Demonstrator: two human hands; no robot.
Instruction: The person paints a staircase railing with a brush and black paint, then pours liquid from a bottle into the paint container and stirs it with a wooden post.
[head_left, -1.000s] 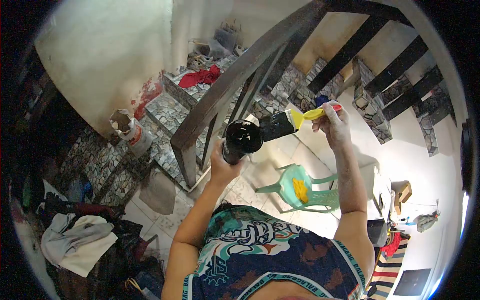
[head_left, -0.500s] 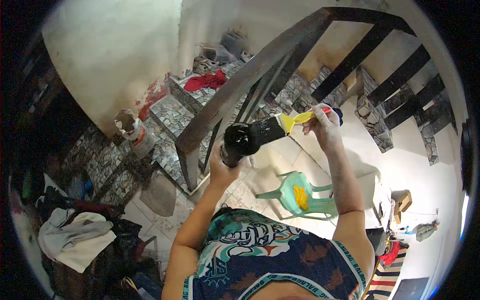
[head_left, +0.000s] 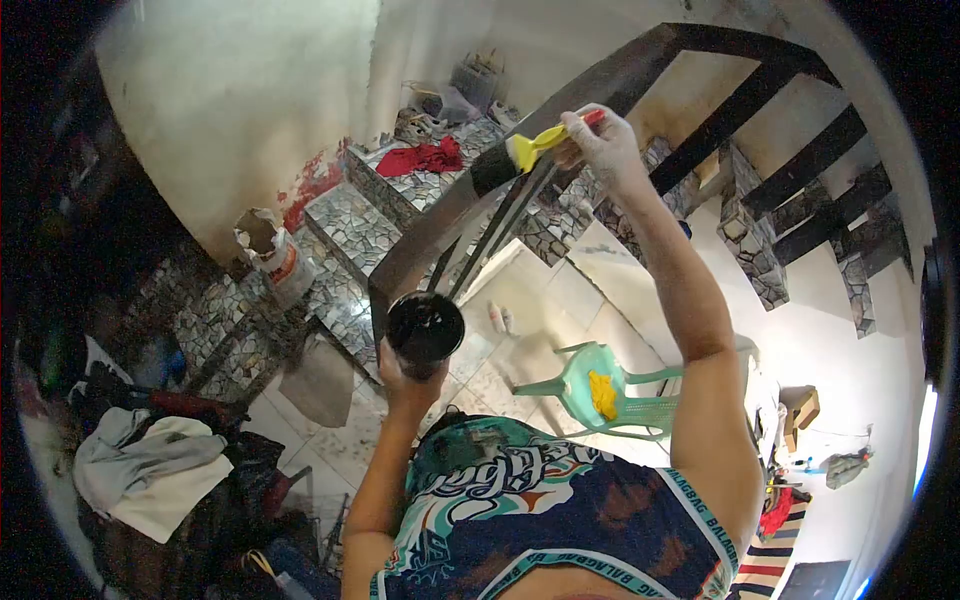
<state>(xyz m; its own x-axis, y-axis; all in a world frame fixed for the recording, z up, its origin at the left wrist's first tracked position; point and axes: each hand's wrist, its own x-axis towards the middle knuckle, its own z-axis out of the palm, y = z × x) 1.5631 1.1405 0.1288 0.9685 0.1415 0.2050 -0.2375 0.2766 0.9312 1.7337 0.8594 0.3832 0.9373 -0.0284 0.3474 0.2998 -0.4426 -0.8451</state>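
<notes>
My left hand (head_left: pixel 408 378) is wrapped round a cup of black paint (head_left: pixel 426 326), below the lower end of the stair handrail. In my right hand (head_left: pixel 600 143) is the yellow and red handle of a paintbrush (head_left: pixel 538 143). Its dark bristles lie against the top of the dark handrail (head_left: pixel 440 205), which slants up to the right. The fingers of my right hand are pinched near the red tip of the handle.
A red cloth (head_left: pixel 420 157) lies on the stone-patterned steps (head_left: pixel 350 222). A torn bucket (head_left: pixel 270 248) stands left of them. On the tiled floor is a green chair (head_left: pixel 590 385) with a yellow cloth. Clothes (head_left: pixel 150 470) are piled at lower left.
The brush has left the cup, and my right hand has carried it up to the handrail. My left hand has moved down and left with the cup.
</notes>
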